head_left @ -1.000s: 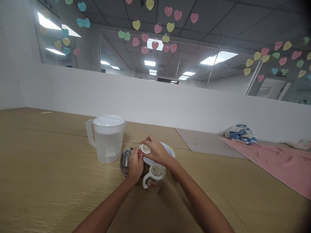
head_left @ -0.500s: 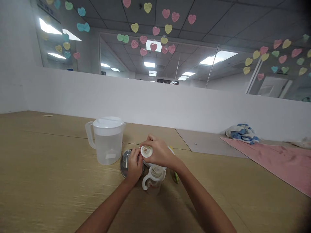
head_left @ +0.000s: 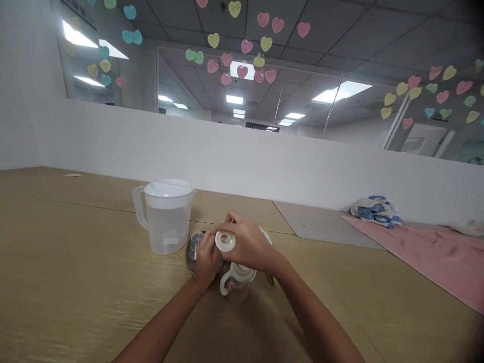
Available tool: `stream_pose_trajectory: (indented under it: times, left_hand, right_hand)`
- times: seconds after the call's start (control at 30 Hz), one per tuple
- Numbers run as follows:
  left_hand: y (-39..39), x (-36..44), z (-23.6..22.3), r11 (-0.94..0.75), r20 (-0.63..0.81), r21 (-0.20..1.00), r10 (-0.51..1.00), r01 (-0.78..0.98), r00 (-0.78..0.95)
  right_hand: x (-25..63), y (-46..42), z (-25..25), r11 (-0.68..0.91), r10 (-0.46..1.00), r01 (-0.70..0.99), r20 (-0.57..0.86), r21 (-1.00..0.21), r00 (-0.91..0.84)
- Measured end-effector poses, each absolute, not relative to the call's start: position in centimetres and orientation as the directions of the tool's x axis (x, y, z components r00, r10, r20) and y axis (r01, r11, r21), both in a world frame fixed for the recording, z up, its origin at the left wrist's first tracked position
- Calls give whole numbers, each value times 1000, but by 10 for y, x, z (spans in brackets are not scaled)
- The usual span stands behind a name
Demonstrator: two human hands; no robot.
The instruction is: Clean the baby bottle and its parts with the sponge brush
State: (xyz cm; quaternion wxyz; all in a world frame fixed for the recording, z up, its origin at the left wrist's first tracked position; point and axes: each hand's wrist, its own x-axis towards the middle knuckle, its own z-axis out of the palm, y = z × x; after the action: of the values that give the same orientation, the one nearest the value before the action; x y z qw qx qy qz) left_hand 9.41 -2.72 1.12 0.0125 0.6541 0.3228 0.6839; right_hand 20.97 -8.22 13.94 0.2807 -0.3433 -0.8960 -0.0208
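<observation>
My right hand [head_left: 249, 241] is closed around a white bottle collar [head_left: 226, 241], its round opening turned towards me with a pale translucent centre. Against the collar's left edge, the fingers of my left hand [head_left: 207, 256] are pressed together; what they pinch is hidden. Just below stands a clear baby bottle [head_left: 238, 287] with white handles and red print, partly covered by my right hand. A dark metal bowl [head_left: 189, 262] lies under my left hand, with a clear dome cap [head_left: 195, 241] in it.
A lidded translucent pitcher [head_left: 168, 222] holding clear liquid stands to the left. Behind my right hand show a white rim [head_left: 265, 235] and a green piece [head_left: 273, 281]. A crumpled blue and white cloth [head_left: 376, 210] and a pink cloth [head_left: 423, 247] lie far right.
Both hands and the collar have shifted slightly down and left in view, and the collar has tilted. My right hand now covers more of the bottle's top. The view has shifted slightly.
</observation>
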Motion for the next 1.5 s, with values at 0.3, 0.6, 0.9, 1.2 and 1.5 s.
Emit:
stream_pose_trajectory:
  times: [0.3,0.6,0.9,1.2,1.5]
  left_hand:
    - [-31,95,15,-696,737,672,661,253,-138]
    - [-50,93,17,-931,846,335,364,144,389]
    - [-50,98,17,-835,723,498,550,235,418]
    - [-51,101,15,-797,691,601,559,66,458]
    - [-48,103,4,-799,683,587,575,130,451]
  right_hand:
    - [229,-84,159,670,630,742,556,-36,-542]
    - [262,-93,176,577,795,763,419,-293,-440]
    - [261,-82,172,643,746,711,26,-286,-665]
    - [262,-69,159,541,821,812,-72,-220,-567]
    - [249,-67,153,538,824,827,-105,-163,-556]
